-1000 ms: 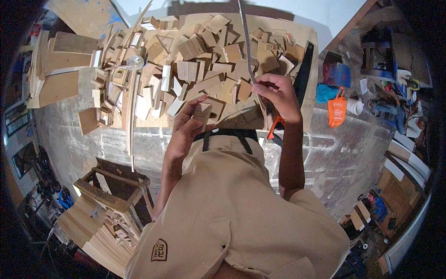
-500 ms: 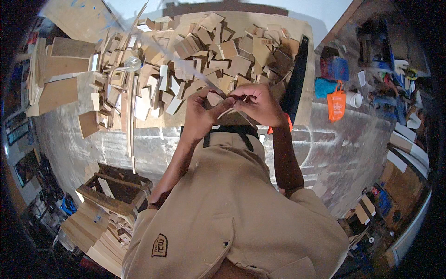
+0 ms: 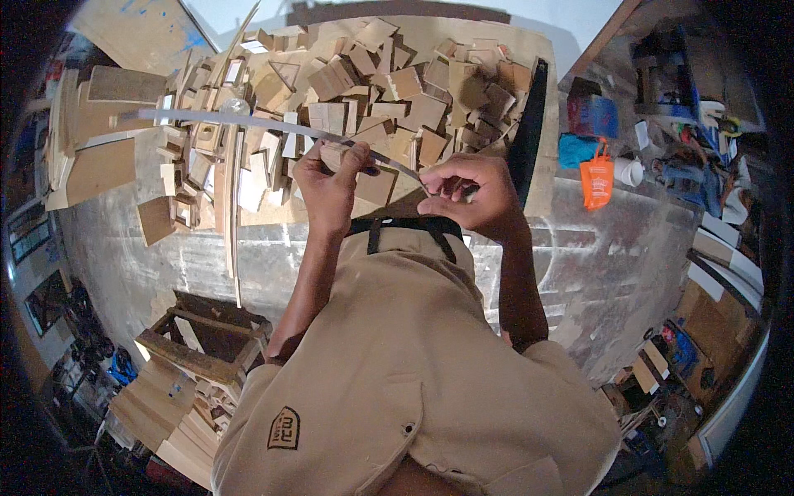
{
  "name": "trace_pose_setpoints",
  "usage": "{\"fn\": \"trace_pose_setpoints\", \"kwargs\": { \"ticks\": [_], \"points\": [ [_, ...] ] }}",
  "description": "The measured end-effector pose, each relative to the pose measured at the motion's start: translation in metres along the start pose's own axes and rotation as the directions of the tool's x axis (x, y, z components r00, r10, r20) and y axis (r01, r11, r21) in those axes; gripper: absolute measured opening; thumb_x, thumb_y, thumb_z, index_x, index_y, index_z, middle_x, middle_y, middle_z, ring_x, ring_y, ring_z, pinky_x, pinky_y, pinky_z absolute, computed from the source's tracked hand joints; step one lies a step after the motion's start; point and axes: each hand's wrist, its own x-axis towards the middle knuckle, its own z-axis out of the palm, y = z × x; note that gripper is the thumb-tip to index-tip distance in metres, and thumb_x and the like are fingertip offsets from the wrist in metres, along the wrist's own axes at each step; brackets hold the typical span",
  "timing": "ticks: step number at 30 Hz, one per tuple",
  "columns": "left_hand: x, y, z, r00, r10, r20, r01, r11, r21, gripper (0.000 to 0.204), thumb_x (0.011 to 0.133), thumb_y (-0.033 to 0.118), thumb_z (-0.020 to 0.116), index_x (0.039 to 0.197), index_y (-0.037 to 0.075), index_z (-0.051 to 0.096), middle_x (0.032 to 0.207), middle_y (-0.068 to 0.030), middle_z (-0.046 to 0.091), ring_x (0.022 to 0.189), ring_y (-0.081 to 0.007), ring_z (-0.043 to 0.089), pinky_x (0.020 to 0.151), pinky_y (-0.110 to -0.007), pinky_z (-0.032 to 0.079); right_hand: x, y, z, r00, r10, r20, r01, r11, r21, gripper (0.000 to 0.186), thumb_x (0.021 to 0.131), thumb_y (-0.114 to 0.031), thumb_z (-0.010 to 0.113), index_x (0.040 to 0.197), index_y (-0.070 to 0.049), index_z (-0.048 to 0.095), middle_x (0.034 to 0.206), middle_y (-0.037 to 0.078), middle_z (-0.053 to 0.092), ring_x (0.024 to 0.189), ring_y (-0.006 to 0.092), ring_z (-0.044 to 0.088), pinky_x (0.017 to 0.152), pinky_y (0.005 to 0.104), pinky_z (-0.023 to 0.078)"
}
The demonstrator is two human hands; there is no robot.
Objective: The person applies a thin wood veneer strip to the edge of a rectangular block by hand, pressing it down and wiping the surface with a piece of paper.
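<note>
My left hand [image 3: 327,186] is closed around a small pale wooden block [image 3: 333,155], with the thumb pressed along its side. A long, thin, pale grey strip [image 3: 240,120] passes at the fingertips of that hand. The strip stretches far to the left over the table and slants down toward my right hand [image 3: 471,194]. At its near end it meets the curled fingers of my right hand. Thumb and forefinger there are bent around the end, and the exact contact is partly hidden. Both hands are above the table's near edge, in front of my body.
Many wooden offcuts [image 3: 422,116] are heaped on the wooden table [image 3: 542,186]. Long thin slats [image 3: 231,223] stick out over its near edge at left. A long black piece [image 3: 529,132] lies at right. A wooden frame [image 3: 194,355] stands behind at lower left; an orange bag [image 3: 595,178] is at right.
My hands have moved apart, the left one leftward with the block, the right one slightly right and down. The strip has swung from a steep slant to a flatter line reaching left.
</note>
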Motion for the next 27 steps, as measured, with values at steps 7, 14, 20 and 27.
{"fn": "trace_pose_setpoints", "kwargs": {
  "ticks": [7,14,20,27],
  "points": [
    [0.005,0.006,-0.009,0.999,0.039,-0.025,-0.039,0.999,0.018,0.008,0.089,0.003,0.069,0.089,-0.004,0.066,0.077,-0.0097,0.069,0.067,-0.0139,0.066,0.063,-0.029,0.057,0.015,-0.004,0.023,0.981,-0.13,-0.146,0.106,0.982,-0.158,0.017,0.078,-0.007,0.08,0.092,-0.004,0.072,0.083,0.007,0.069,0.069,0.011,0.066,0.052,0.0237,0.046],
    [0.007,0.006,-0.012,0.999,0.012,-0.046,-0.013,1.0,-0.027,0.009,0.09,0.002,0.068,0.092,-0.006,0.066,0.077,-0.0099,0.07,0.067,-0.014,0.067,0.063,-0.029,0.058,0.022,-0.003,0.03,0.964,-0.198,-0.179,0.144,0.951,-0.275,0.012,0.082,-0.006,0.074,0.093,-0.005,0.068,0.083,0.007,0.068,0.074,0.0145,0.067,0.053,0.0249,0.048],
    [0.009,-0.003,-0.013,0.982,0.186,-0.019,-0.183,0.978,0.104,0.01,0.086,0.001,0.073,0.09,-0.006,0.067,0.074,-0.0072,0.069,0.067,-0.0112,0.064,0.062,-0.026,0.054,0.021,0.004,0.025,0.976,-0.205,-0.075,0.178,0.947,-0.269,0.007,0.087,-0.007,0.069,0.09,-0.001,0.065,0.082,0.008,0.066,0.072,0.0147,0.065,0.06,0.0272,0.049],
    [-0.001,-0.001,-0.007,0.943,0.333,0.017,-0.316,0.878,0.36,0.013,0.082,0.003,0.077,0.084,-0.001,0.065,0.07,-0.001,0.065,0.067,-0.004,0.057,0.06,-0.021,0.046,0.014,0.008,0.007,0.981,0.042,0.192,-0.056,0.996,0.066,0.015,0.091,-0.015,0.067,0.09,-0.001,0.065,0.072,0.005,0.064,0.064,0.0103,0.063,0.058,0.0287,0.049]
  ]
}}
